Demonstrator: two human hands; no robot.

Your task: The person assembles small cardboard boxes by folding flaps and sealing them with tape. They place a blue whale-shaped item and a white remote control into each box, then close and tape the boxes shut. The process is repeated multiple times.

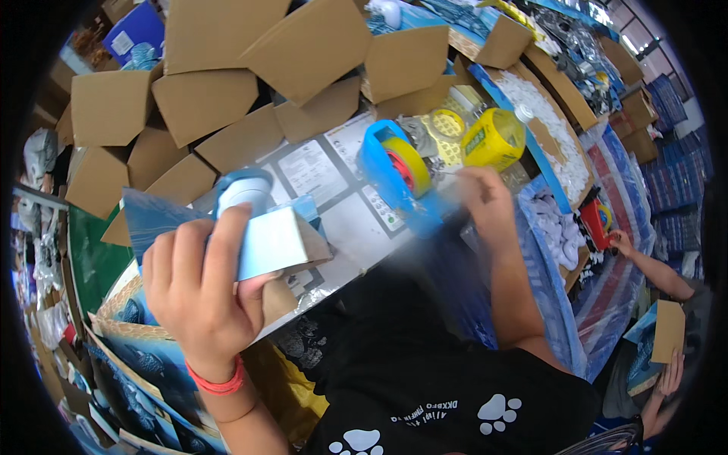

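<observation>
My left hand [201,284] grips a small pale blue and white cardboard box [271,244], thumb below and fingers over its top. The box is tilted, with a blue printed flap [155,220] spread to the left. A round grey-blue object [246,186] shows just behind my fingers; whether it sits in the box cannot be told. My right hand [489,205] is beside a blue tape dispenser [377,155] holding a yellow tape roll [409,163]. Its fingers are curled together and slightly blurred; what they hold, if anything, is unclear.
A printed grey-white carton surface [311,171] lies beneath, bordered by open brown cartons [205,98]. A yellow bottle [493,140] with a white cap stands at the right. Beyond it is a carton of white pieces [546,114]. Another person's hand [622,243] is at far right, by a red tape dispenser [595,224].
</observation>
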